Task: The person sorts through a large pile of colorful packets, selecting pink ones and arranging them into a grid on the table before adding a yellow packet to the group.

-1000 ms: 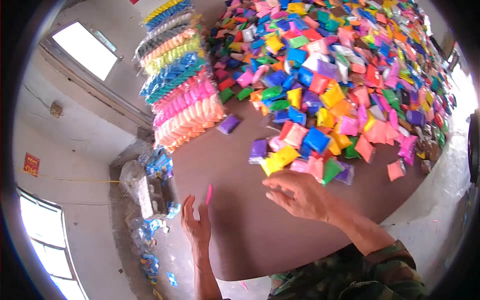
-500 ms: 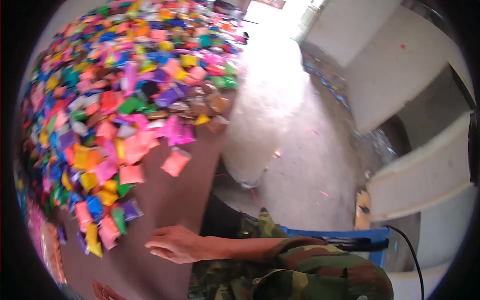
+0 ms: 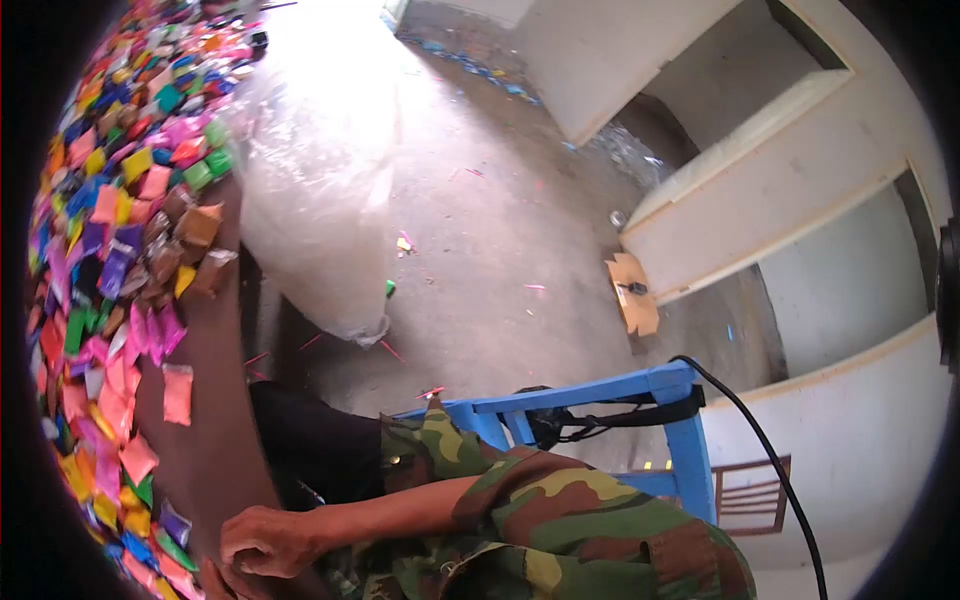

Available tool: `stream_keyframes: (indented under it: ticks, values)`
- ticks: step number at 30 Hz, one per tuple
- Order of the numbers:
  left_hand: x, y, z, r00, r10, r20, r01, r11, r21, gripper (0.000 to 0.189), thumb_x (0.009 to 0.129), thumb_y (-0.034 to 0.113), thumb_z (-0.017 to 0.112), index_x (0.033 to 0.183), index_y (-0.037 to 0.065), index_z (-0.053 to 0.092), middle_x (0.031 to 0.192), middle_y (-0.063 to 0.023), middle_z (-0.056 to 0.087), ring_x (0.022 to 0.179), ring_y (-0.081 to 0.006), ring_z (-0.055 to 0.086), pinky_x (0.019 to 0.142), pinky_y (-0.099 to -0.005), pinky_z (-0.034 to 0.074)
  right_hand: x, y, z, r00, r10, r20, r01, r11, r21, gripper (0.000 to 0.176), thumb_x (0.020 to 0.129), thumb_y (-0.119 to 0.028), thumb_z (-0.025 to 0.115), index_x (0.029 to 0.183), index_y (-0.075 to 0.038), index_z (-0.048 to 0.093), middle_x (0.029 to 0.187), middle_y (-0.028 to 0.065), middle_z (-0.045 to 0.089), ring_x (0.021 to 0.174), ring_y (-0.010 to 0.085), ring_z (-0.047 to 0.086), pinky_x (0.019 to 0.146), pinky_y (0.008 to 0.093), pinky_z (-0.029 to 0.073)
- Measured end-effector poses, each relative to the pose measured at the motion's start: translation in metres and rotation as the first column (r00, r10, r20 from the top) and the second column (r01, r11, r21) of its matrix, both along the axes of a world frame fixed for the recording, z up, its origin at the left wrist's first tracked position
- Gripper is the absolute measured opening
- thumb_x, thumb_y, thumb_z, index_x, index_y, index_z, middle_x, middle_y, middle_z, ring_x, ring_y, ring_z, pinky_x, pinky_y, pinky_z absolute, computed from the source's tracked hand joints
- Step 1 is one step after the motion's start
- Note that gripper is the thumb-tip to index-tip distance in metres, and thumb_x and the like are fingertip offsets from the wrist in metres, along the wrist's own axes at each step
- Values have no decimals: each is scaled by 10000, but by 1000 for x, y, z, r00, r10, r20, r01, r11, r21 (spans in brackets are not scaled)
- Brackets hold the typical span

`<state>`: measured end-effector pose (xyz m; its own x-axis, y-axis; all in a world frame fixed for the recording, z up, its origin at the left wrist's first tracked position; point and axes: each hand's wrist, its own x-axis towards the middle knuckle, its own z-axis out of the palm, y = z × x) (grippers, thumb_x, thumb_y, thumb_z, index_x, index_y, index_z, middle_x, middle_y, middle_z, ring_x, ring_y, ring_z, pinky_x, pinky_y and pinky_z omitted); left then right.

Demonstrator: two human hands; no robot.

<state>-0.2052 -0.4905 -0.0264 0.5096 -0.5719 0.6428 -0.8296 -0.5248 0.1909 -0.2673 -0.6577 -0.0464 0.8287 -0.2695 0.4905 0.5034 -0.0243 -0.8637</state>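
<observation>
My right hand [image 3: 268, 542], bare below a camouflage sleeve [image 3: 560, 500], is at the lower left over the edge of a brown table [image 3: 215, 400]. Its fingers are curled toward the palm, and what they hold, if anything, is hidden. Beside it at the bottom border, a sliver of what looks like my left hand [image 3: 214, 580] shows, mostly cut off. Small, flat packets in many colours are heaped along the table; a purple packet [image 3: 175, 524] and a green packet [image 3: 172, 552] lie nearest my right hand. A salmon packet [image 3: 177, 394] lies apart from the heap.
A large clear plastic bag [image 3: 315, 200] stands on the floor beside the table. To my right is a blue chair [image 3: 590, 390] with a black strap and cable [image 3: 770, 455]. Pale partitions [image 3: 780, 190] and a piece of cardboard [image 3: 633, 295] lie beyond. Scraps litter the concrete floor [image 3: 480, 250].
My view has swung to the right, so the packets and table have shifted left and more chair and floor show. My right hand appears lower and further left, its fingers more curled.
</observation>
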Motion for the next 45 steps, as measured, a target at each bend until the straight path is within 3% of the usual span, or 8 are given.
stream_keyframes:
  ticks: [9, 15, 20, 23, 26, 29, 33, 45]
  values:
    - [15, -33, -10, 981, -182, -70, 164, 965, -202, 377, 1031, 355, 654, 1100, -7, 734, 1007, -188, 746, 860, -339, 714, 762, -438, 579, -123, -134, 83, 928, -172, -329, 308, 850, 426, 194, 1015, -130, 663, 1134, 22, 681, 1030, 81, 697, 946, 118, 657, 842, 281, 530]
    - [-11, -54, 7, 916, -260, -307, 225, 964, -144, 373, 1054, 328, 631, 1127, -23, 733, 1039, -179, 755, 852, -309, 718, 744, -409, 583, -243, -173, 137, 453, -855, 252, 729, 518, 447, 512, 1117, -418, 323, 969, -11, 597, 858, 152, 623, 796, 233, 590, 705, 379, 471]
    - [0, -69, -6, 819, -566, -89, 516, 796, -317, 329, 1071, 291, 605, 1167, 1, 727, 1026, -155, 761, 832, -250, 708, 740, -371, 584, -303, -169, 192, 143, -931, 335, 898, 264, 352, 538, 1101, -478, 345, 884, -63, 609, 764, 78, 557, 713, 183, 482, 704, 367, 385]
    - [47, 3, -116, 435, -574, -694, 150, 806, -573, 328, 1067, 316, 609, 1202, 41, 724, 1014, -150, 758, 843, -221, 694, 752, -372, 582, -319, -163, 217, -3, -950, 313, 893, 139, 428, 463, 1080, -455, 427, 849, -90, 592, 742, 24, 481, 688, 158, 412, 687, 351, 343]
    - [13, -33, -43, 808, -173, -563, 170, 984, -59, 312, 1059, 313, 625, 1226, 71, 728, 986, -118, 753, 842, -193, 679, 743, -356, 563, -341, -158, 233, -82, -917, 390, 914, 87, 396, 409, 1070, -406, 437, 839, -91, 557, 746, 9, 393, 712, 161, 373, 701, 342, 347]
    - [-11, -37, -18, 496, -330, -803, 152, 944, -293, 329, 1056, 300, 634, 1226, 32, 722, 936, -77, 729, 804, -186, 654, 713, -335, 530, -351, -152, 250, -195, -891, 409, 920, -21, 392, 463, 1076, -467, 424, 848, -100, 589, 743, 2, 408, 722, 161, 359, 711, 336, 326]
    - [-27, -43, -16, 608, -278, -743, 113, 958, -265, 328, 1066, 270, 612, 1262, 18, 688, 1063, -105, 717, 874, -196, 660, 779, -334, 542, -340, -146, 269, -264, -830, 491, 924, -71, 376, 430, 1061, -445, 450, 853, -93, 585, 746, -1, 395, 710, 152, 331, 703, 314, 299]
    - [-61, -15, 7, 681, -289, -672, -50, 898, -438, 189, 983, 126, 647, 1082, -13, 728, 1056, -169, 743, 922, -271, 730, 831, -382, 601, -135, -130, 249, 538, -689, 485, 709, 681, 182, 537, 1117, -469, 367, 933, -23, 603, 741, 97, 560, 708, 217, 516, 652, 354, 420]
